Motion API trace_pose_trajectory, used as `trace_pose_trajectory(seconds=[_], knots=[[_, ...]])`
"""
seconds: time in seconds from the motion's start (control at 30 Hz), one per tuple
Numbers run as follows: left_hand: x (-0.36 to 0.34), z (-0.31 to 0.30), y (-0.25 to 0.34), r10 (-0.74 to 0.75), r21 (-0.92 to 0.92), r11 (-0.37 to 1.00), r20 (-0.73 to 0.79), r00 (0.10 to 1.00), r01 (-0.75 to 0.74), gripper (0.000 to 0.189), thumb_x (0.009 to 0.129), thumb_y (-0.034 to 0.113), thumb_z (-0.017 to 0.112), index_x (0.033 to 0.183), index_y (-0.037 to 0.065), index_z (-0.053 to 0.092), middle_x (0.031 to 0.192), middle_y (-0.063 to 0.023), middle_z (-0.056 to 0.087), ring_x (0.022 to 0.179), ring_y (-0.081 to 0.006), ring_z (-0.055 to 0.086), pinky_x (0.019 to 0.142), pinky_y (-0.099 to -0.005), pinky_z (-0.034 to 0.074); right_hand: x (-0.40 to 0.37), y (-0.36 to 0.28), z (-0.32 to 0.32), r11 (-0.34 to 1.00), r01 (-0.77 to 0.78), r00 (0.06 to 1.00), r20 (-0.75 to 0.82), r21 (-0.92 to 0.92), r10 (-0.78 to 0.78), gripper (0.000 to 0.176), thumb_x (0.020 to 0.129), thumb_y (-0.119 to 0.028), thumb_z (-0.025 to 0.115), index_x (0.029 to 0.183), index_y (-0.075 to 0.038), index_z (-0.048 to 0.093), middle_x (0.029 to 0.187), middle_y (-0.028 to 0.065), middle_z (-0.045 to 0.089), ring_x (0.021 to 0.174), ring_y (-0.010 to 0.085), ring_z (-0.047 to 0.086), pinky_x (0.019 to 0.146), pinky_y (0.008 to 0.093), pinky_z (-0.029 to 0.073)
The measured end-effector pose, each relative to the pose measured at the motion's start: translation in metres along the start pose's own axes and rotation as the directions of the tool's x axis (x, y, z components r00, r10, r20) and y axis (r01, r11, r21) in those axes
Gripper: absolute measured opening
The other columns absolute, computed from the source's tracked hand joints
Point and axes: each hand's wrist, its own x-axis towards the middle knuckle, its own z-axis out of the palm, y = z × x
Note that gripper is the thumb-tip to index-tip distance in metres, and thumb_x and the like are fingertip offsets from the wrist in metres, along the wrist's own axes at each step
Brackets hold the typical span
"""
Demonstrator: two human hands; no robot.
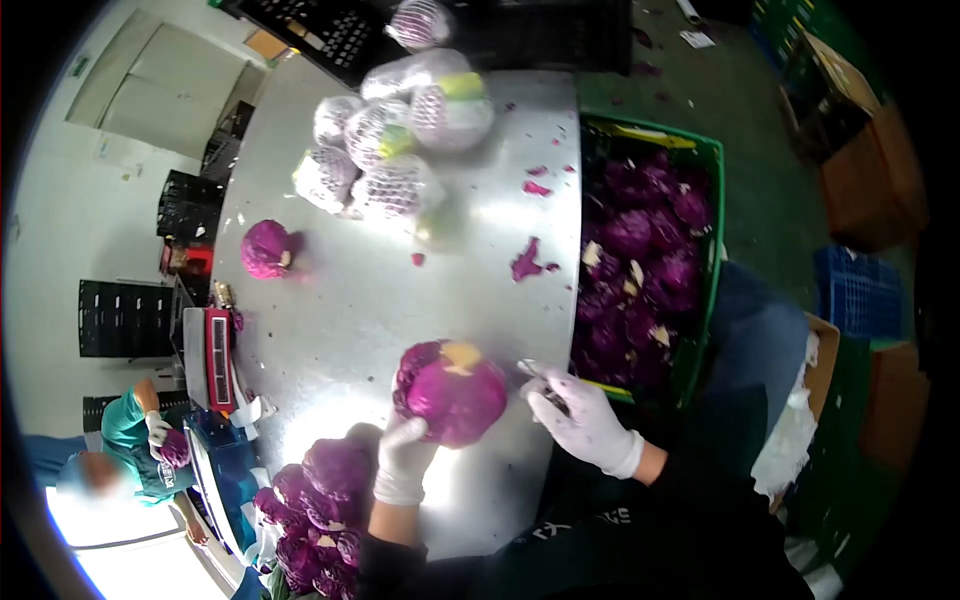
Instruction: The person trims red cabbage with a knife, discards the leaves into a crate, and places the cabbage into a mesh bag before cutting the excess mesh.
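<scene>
A purple cabbage [460, 400] with a pale cut stem end rests in my left hand [405, 460], whose white-gloved fingers grip it from below, over the metal table [500, 270]. My right hand [585, 425], also gloved in white, is closed around a small knife [556, 402]; its short shiny blade points toward the cabbage but stays apart from it. Near my left forearm is a pile of purple cabbages [315, 500]. Another single cabbage [266, 249] sits across the table.
Net-wrapped cabbages [395, 185] are grouped on the table's far part. Beside the table edge stands a green crate [718, 250] holding purple leaves and pale scraps. A red scale [218, 360] is at left. A co-worker in a green shirt [125, 430] holds a cabbage. Leaf scraps [526, 260] lie about.
</scene>
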Motion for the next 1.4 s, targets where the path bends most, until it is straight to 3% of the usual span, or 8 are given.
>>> trace_pose_trajectory(seconds=[0.07,0.23,0.83,0.9,1.07,1.13,1.33,1.4], knots=[[-0.016,0.016,-0.022,-0.027,0.013,1.000,0.027,0.999,0.026,0.089,0.071,0.019,0.077,0.146,-0.003,0.034,0.142,-0.0179,0.047,0.132,-0.0336,0.047,0.114,-0.0461,0.037,-0.014,-0.008,-0.004,0.994,0.055,0.998,0.034,-0.095,-0.052,0.028,0.097,-0.008,0.060,0.124,0.001,0.060,0.091,0.0045,0.067,0.071,0.0078,0.058,0.068,0.0232,0.051],[-0.051,0.050,-0.042,0.028,0.262,0.965,-0.116,0.993,0.003,0.085,0.074,0.005,0.073,0.148,0.004,0.031,0.138,-0.0165,0.049,0.127,-0.0297,0.051,0.106,-0.0430,0.045,-0.055,-0.012,-0.021,0.788,0.181,0.983,0.097,-0.589,-0.153,0.014,0.093,-0.018,0.059,0.099,-0.006,0.059,0.077,0.0120,0.064,0.062,0.0309,0.065,0.054,0.0395,0.054],[-0.047,0.070,-0.036,-0.103,0.346,0.923,-0.200,0.974,0.169,0.096,0.075,-0.007,0.071,0.152,0.010,0.017,0.142,-0.0158,0.041,0.129,-0.0304,0.048,0.105,-0.0435,0.047,-0.028,0.010,-0.034,0.727,0.088,0.908,0.354,-0.681,0.223,0.024,0.085,-0.010,0.054,0.106,0.000,0.049,0.068,0.0199,0.064,0.061,0.0386,0.065,0.054,0.0479,0.052],[-0.049,0.054,-0.039,-0.051,0.505,0.860,-0.061,0.997,0.075,0.097,0.074,-0.006,0.072,0.152,0.010,0.017,0.142,-0.0164,0.041,0.129,-0.0304,0.048,0.106,-0.0439,0.047,-0.019,0.021,-0.030,0.718,0.035,0.891,0.347,-0.695,0.292,0.024,0.085,-0.009,0.053,0.107,0.000,0.049,0.070,0.0217,0.064,0.063,0.0405,0.065,0.056,0.0490,0.053],[-0.049,0.021,-0.037,-0.159,0.262,0.953,-0.001,0.987,0.154,0.103,0.065,-0.001,0.076,0.152,0.010,0.022,0.148,-0.0188,0.040,0.136,-0.0335,0.043,0.107,-0.0445,0.046,-0.038,0.042,-0.022,0.883,0.045,0.974,0.216,-0.468,0.065,0.032,0.096,-0.028,0.056,0.119,-0.006,0.059,0.067,0.0140,0.064,0.059,0.0325,0.064,0.061,0.0393,0.053],[-0.053,0.010,-0.040,-0.143,0.237,0.963,0.033,0.989,0.131,0.105,0.064,-0.002,0.077,0.152,0.010,0.022,0.147,-0.0195,0.040,0.135,-0.0346,0.043,0.108,-0.0458,0.045,-0.034,-0.006,-0.014,0.838,-0.546,0.797,0.294,-0.024,0.528,0.046,0.099,-0.035,0.056,0.134,-0.006,0.054,0.072,0.0116,0.065,0.061,0.0221,0.063,0.067,0.0328,0.052],[-0.043,-0.002,-0.041,0.049,0.128,0.990,0.124,0.991,-0.065,0.099,0.067,0.000,0.078,0.151,0.006,0.025,0.144,-0.0214,0.041,0.135,-0.0353,0.042,0.111,-0.0492,0.041,-0.040,-0.008,-0.003,0.914,-0.357,0.922,0.229,0.192,0.312,0.060,0.099,-0.026,0.061,0.151,-0.007,0.038,0.111,0.0053,0.069,0.087,0.0104,0.064,0.081,0.0244,0.053],[-0.037,-0.005,-0.049,0.095,0.183,0.978,0.035,0.995,-0.100,0.095,0.073,0.002,0.076,0.152,0.005,0.023,0.145,-0.0210,0.041,0.134,-0.0330,0.044,0.109,-0.0488,0.043,-0.039,-0.030,-0.013,0.874,-0.484,0.858,0.218,0.044,0.464,0.059,0.097,-0.020,0.062,0.150,-0.005,0.039,0.122,0.0071,0.066,0.096,0.0074,0.062,0.089,0.0231,0.051]])
